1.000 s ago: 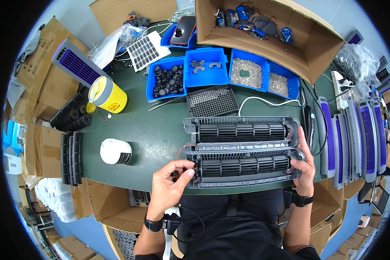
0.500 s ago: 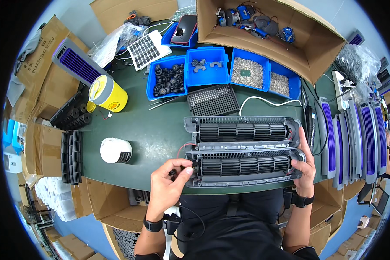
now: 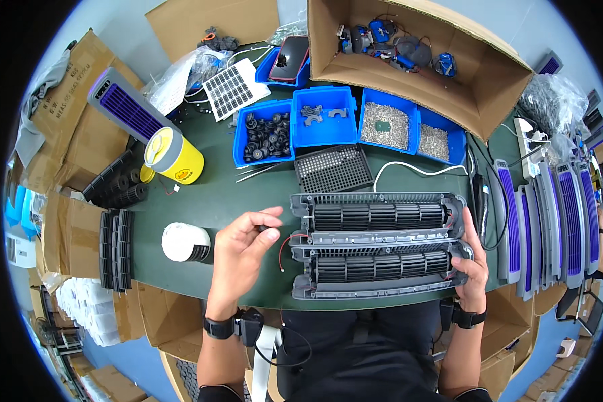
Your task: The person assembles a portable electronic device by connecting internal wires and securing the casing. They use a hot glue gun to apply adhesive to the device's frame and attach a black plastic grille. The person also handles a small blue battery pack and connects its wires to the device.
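Two grey fan housings (image 3: 375, 293) lie side by side at the table's front edge, each with a black cylindrical fan wheel, the near wheel (image 3: 382, 266) and the far wheel (image 3: 382, 216). My right hand (image 3: 472, 264) grips their right ends, its thumb on the near housing and its fingers along the outer edge. Off the left ends, my left hand (image 3: 242, 253) is raised with thumb and fingers pinched around a small dark part (image 3: 262, 228), mostly hidden. A thin red wire (image 3: 283, 253) loops out from the housings beside it.
Behind the housings sit a black perforated tray (image 3: 333, 167) and blue bins, one of black round parts (image 3: 266, 137), another of small metal pieces (image 3: 385, 124). A white tub (image 3: 184, 242) and a yellow cup (image 3: 174, 155) stand left. Grey-purple fan covers (image 3: 509, 228) line the right.
My left hand has pulled away from the near housing's left end, up and to the left, still pinched. My right hand keeps its hold. The whole view has shifted slightly.
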`<move>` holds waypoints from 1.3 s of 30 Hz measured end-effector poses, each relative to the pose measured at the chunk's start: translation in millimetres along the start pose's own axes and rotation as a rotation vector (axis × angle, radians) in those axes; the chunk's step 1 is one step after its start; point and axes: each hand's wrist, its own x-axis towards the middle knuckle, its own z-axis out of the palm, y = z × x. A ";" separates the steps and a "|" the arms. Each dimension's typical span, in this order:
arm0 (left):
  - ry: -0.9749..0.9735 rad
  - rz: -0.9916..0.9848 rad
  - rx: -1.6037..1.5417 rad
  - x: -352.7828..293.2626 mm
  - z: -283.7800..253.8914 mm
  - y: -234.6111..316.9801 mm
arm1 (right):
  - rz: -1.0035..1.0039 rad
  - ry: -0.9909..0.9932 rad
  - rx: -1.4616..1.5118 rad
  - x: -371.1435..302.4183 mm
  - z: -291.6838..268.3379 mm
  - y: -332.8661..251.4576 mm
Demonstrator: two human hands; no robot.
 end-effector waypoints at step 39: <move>0.124 -0.076 0.002 26.3 29.9 -27.9 | 0.048 0.032 -0.048 -1.1 -8.6 4.1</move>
